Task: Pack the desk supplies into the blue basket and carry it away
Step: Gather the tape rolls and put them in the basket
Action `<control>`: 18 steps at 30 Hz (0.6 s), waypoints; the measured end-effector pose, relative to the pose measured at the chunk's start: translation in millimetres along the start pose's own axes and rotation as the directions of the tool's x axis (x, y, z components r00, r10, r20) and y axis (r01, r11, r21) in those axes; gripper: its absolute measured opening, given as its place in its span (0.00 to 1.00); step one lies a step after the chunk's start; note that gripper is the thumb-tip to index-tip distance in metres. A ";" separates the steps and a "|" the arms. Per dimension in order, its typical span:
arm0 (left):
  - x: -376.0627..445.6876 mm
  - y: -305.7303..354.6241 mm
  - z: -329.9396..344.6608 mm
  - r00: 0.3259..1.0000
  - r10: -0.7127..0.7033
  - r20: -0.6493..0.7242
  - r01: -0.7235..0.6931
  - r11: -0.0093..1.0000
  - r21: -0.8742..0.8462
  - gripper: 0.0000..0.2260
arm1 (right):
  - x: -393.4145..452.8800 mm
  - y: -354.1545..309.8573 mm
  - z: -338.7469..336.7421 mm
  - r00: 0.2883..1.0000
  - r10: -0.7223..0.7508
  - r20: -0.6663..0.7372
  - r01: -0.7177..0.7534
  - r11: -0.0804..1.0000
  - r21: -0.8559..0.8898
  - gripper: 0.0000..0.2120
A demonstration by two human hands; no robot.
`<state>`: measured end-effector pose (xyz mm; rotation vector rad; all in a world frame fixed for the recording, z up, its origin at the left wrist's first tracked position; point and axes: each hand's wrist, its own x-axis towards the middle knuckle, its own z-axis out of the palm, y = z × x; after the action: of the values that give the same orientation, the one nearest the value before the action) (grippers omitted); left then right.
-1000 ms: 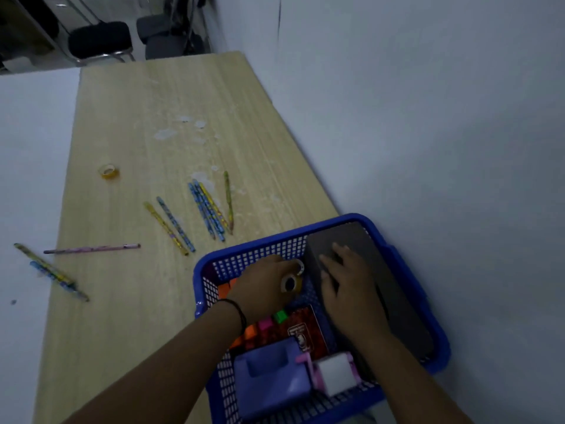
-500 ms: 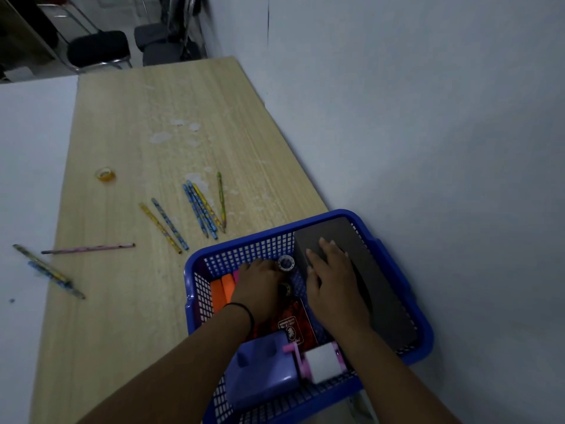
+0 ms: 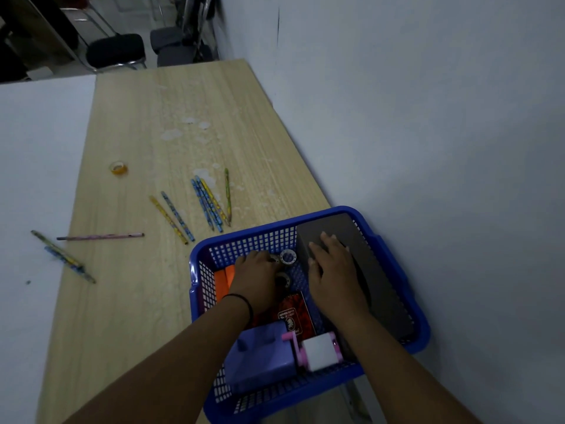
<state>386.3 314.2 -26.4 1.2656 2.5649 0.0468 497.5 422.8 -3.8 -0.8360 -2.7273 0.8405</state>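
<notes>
The blue basket (image 3: 394,261) stands at the table's near right corner, partly over the edge. Inside lie a dark grey box (image 3: 379,280), small tape rolls (image 3: 288,257), orange blocks (image 3: 222,280), a red booklet (image 3: 293,313), a purple box (image 3: 260,359) and a pink-and-white sharpener (image 3: 318,351). My left hand (image 3: 255,278) reaches into the basket, fingers curled down onto a tape roll by the far wall. My right hand (image 3: 333,276) lies flat on the grey box with its fingers straight.
On the wooden table (image 3: 159,142) lie several patterned pencils (image 3: 211,203), a pink pencil (image 3: 101,237) and a yellow tape roll (image 3: 119,168). Two more pencils (image 3: 62,255) rest on the white surface at left. A grey wall runs along the right; chairs (image 3: 114,53) stand beyond.
My left hand has pushed deeper into the basket toward its far wall, taking the tape rolls down with it. My right hand stays flat on the grey box.
</notes>
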 end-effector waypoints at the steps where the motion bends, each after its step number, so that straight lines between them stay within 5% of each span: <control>1: -1.8 -1.7 -3.0 1.000 -0.006 -0.022 0.006 1.000 -0.029 0.19 | 1.0 -0.2 -3.6 1.000 -0.002 0.019 0.002 1.000 0.016 0.19; 5: -15.6 -15.0 -20.4 0.967 -0.021 -0.253 -0.034 0.978 -0.208 0.16 | 3.8 -1.6 -19.9 0.997 0.009 0.071 -0.012 0.999 0.052 0.19; 10: -42.3 -54.6 -44.2 0.783 -0.231 -0.578 -0.002 0.928 -0.373 0.09 | 6.6 -15.8 -27.1 1.000 -0.027 -0.007 0.028 0.999 0.023 0.14; 15: -55.7 -132.9 -33.3 0.649 -0.501 -0.573 0.187 0.835 -0.518 0.07 | 28.2 -60.4 -5.3 0.985 -0.153 -0.084 0.149 0.988 -0.052 0.12; 18: -62.4 -178.1 -9.7 0.624 -0.607 -0.492 0.270 0.759 -0.593 0.08 | 45.3 -94.9 15.0 0.974 -0.206 -0.090 0.196 0.975 -0.104 0.13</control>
<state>282.1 156.6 -29.4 0.3901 3.0774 1.1451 411.2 376.1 36.9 -0.5864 -2.7224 0.6162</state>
